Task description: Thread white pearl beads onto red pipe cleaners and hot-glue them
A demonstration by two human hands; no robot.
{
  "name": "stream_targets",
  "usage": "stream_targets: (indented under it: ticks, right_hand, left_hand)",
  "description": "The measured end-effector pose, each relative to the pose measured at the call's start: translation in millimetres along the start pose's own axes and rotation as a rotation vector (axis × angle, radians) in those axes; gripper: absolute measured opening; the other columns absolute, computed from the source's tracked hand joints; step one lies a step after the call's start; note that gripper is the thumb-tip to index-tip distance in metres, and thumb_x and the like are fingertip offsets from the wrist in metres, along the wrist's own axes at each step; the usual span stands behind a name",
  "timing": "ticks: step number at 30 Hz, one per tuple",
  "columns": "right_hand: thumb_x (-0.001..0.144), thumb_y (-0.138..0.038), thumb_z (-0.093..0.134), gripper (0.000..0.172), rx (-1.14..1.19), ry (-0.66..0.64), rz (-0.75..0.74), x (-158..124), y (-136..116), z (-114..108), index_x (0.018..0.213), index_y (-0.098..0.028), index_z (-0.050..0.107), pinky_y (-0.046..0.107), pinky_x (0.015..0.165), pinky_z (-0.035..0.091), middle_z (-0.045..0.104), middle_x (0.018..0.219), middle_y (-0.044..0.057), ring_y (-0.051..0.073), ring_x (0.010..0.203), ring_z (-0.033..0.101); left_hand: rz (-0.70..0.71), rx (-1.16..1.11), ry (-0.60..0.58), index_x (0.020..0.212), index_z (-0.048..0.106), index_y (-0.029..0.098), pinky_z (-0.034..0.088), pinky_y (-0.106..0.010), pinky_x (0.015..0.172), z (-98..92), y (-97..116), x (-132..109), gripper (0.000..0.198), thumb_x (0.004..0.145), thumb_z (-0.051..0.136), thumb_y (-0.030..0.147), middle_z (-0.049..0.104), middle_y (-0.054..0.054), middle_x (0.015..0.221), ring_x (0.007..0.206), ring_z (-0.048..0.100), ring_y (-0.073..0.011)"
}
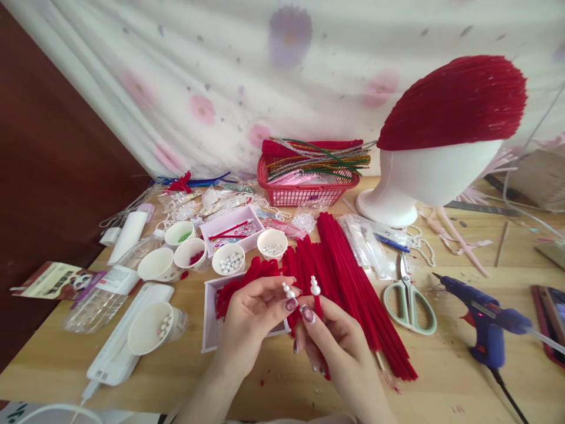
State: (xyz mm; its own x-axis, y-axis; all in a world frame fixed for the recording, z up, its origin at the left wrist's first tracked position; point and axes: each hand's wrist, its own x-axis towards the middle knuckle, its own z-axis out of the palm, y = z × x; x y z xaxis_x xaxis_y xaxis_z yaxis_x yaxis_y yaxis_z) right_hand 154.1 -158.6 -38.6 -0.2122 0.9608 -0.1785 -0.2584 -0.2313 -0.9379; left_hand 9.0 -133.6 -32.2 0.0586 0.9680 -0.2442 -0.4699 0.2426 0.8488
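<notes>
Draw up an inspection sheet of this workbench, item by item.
Surface: wooden table, small red bits near its front.
Job's things: white pearl cluster; red stem topped with white pearls; loose bundle of red stems beyond.
Clutter: paper cups, most holding beads; plastic bottle; scissors; red basket.
Left hand: pinches the pearl cluster.
Right hand: holds the red stem upright, pearls on top.
Cables: black cord from the glue gun; white cable at left.
Surroundings: floral curtain behind, brown panel at left; mannequin head in red cap.

wood tbl (445, 377) w/ wht floral curtain (220, 65) bhd.
</notes>
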Motion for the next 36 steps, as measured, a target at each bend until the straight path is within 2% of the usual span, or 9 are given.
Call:
stream_targets:
  ticks: [7,12,17,20,23,27,30,32,36]
  right_hand:
    - [0.102,-0.051,0.054,0.044,-0.029,-0.027,-0.057,0,6,2,0.075,-0.018,0.064,0.020,0.044,0.035,0.064,0.061,0.000,0.008,0.045,0.048]
    - [0.101,-0.054,0.054,0.040,-0.012,-0.075,-0.034,0,5,2,0.087,-0.019,0.067,0.021,0.041,0.034,0.067,0.065,0.000,0.010,0.045,0.048]
    - [0.094,-0.055,0.066,0.038,0.012,-0.108,-0.027,5,-3,3,0.086,-0.018,0.070,0.027,0.062,0.049,0.067,0.067,0.001,0.016,0.061,0.060]
    - [0.092,-0.054,0.070,0.034,0.062,-0.034,-0.060,11,1,1,0.088,-0.020,0.071,0.032,0.075,0.054,0.073,0.076,0.003,0.019,0.073,0.067]
    - [0.092,-0.049,0.072,0.026,0.107,0.066,-0.105,15,8,-1,0.094,-0.023,0.071,0.035,0.082,0.057,0.077,0.087,0.004,0.021,0.084,0.071]
    - [0.094,-0.044,0.071,0.021,0.115,0.133,-0.177,15,12,1,0.098,-0.024,0.073,0.032,0.077,0.058,0.078,0.083,0.004,0.020,0.081,0.072]
    - [0.092,-0.042,0.075,0.018,0.092,0.169,-0.210,14,11,5,0.094,-0.024,0.075,0.023,0.064,0.055,0.078,0.079,0.001,0.015,0.069,0.068]
    - [0.093,-0.040,0.074,0.016,0.075,0.180,-0.221,13,9,7,0.094,-0.024,0.075,0.020,0.056,0.052,0.078,0.078,0.001,0.013,0.061,0.065]
    - [0.092,-0.042,0.075,0.017,0.046,0.196,-0.257,16,6,7,0.095,-0.024,0.074,0.028,0.073,0.057,0.083,0.090,0.004,0.019,0.078,0.073]
  left_hand:
    - [-0.067,-0.013,-0.121,0.093,0.084,0.022,0.047,-0.020,0.043,-0.9,-3,-2,0.023,0.072,0.091,0.030,0.081,-0.004,0.086,0.043,0.059,-0.0066]
    - [-0.044,0.020,-0.104,0.095,0.084,0.023,0.045,-0.016,0.041,-1.3,-4,-1,0.024,0.073,0.090,0.032,0.081,-0.006,0.088,0.066,0.067,-0.0128]
    - [-0.043,0.069,-0.099,0.116,0.077,0.026,0.046,-0.020,0.036,1.0,-3,3,0.040,0.078,0.086,0.033,0.079,-0.007,0.105,0.037,0.054,-0.0036]
    - [0.014,0.103,-0.075,0.118,0.075,0.026,0.061,-0.023,0.063,0.7,-3,1,0.039,0.081,0.084,0.032,0.078,-0.008,0.116,0.070,0.074,-0.0123]
    - [-0.003,0.181,-0.075,0.116,0.072,0.025,0.058,-0.030,0.092,-1.8,-1,-6,0.040,0.079,0.086,0.031,0.076,-0.009,0.121,0.114,0.070,-0.0226]
    - [-0.080,0.363,-0.184,0.115,0.067,0.023,0.058,-0.038,0.089,-4.6,2,-14,0.043,0.078,0.085,0.033,0.073,-0.013,0.125,0.112,0.071,-0.0279]
    - [-0.083,0.370,-0.279,0.116,0.069,0.021,0.059,-0.038,0.086,-3.8,2,-15,0.034,0.086,0.076,0.036,0.077,-0.012,0.116,0.102,0.074,-0.0268]
    - [-0.102,0.379,-0.330,0.104,0.072,0.019,0.059,-0.036,0.078,-2.8,4,-14,0.022,0.089,0.070,0.036,0.080,-0.010,0.095,0.087,0.076,-0.0244]
    - [-0.124,0.538,-0.347,0.068,0.063,0.019,0.054,-0.028,0.060,-1.5,9,-13,0.028,0.091,0.062,0.035,0.075,-0.005,0.064,0.062,0.073,-0.0203]
